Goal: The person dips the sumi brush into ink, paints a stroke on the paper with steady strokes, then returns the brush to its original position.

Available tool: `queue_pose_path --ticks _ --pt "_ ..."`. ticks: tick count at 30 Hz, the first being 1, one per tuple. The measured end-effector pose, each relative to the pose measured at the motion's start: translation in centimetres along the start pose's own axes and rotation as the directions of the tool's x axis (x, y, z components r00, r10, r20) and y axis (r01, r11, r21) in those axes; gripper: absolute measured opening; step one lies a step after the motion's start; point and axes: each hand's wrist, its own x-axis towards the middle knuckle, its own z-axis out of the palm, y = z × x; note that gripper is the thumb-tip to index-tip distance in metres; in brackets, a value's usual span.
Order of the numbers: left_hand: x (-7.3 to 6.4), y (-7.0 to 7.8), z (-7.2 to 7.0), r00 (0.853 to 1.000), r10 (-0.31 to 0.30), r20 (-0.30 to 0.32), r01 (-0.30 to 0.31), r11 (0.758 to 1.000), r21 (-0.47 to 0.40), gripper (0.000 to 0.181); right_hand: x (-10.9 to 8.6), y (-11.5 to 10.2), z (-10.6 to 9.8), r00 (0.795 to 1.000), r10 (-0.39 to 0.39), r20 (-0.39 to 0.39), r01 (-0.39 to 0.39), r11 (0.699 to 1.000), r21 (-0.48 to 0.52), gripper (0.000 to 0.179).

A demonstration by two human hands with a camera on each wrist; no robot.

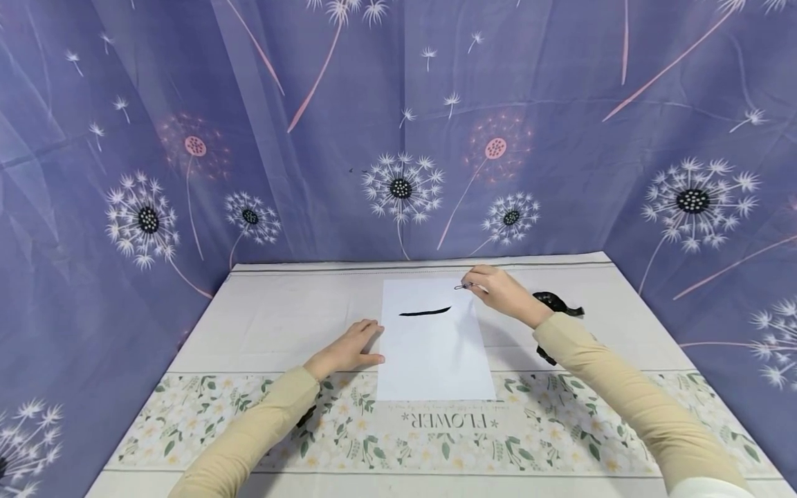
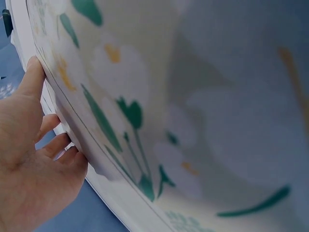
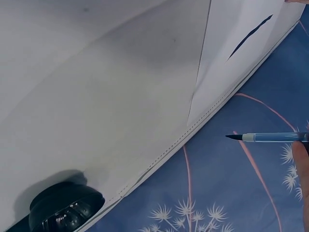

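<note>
A white sheet of paper (image 1: 429,366) lies on the table with one black brushstroke (image 1: 425,312) across its upper part. My right hand (image 1: 501,290) is raised over the sheet's upper right corner and pinches a writing brush (image 3: 270,137). The brush has a bluish handle and a dark, pointed tip; a small cord loop (image 1: 459,287) shows beside the fingers in the head view. My left hand (image 1: 350,347) rests at the sheet's left edge, thumb and fingers spread. In the left wrist view, that hand (image 2: 34,150) holds nothing.
A black, shiny dish (image 1: 554,302) stands right of the paper, partly behind the right forearm; the right wrist view shows its rounded side (image 3: 67,208). A floral cloth band (image 1: 548,429) crosses the table's front. Blue-purple dandelion curtains (image 1: 324,194) enclose the table.
</note>
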Motion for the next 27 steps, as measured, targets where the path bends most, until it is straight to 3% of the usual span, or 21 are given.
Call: queue_pose_path --ticks 9,18,27 --pt "-0.1 0.1 -0.2 1.000 0.005 -0.006 -0.005 1.000 -0.009 0.072 -0.5 0.3 -0.5 1.000 -0.008 0.016 0.008 1.000 -0.026 0.018" --pt "-0.1 -0.2 0.1 1.000 0.011 -0.009 -0.011 1.000 -0.002 0.073 -1.2 1.0 -0.6 0.993 -0.121 -0.007 0.120 0.990 -0.081 0.020" --pt "-0.2 -0.1 0.1 1.000 -0.004 0.006 0.004 1.000 -0.004 0.074 -1.8 1.0 -1.2 0.991 -0.134 -0.005 0.132 0.983 -0.126 0.021"
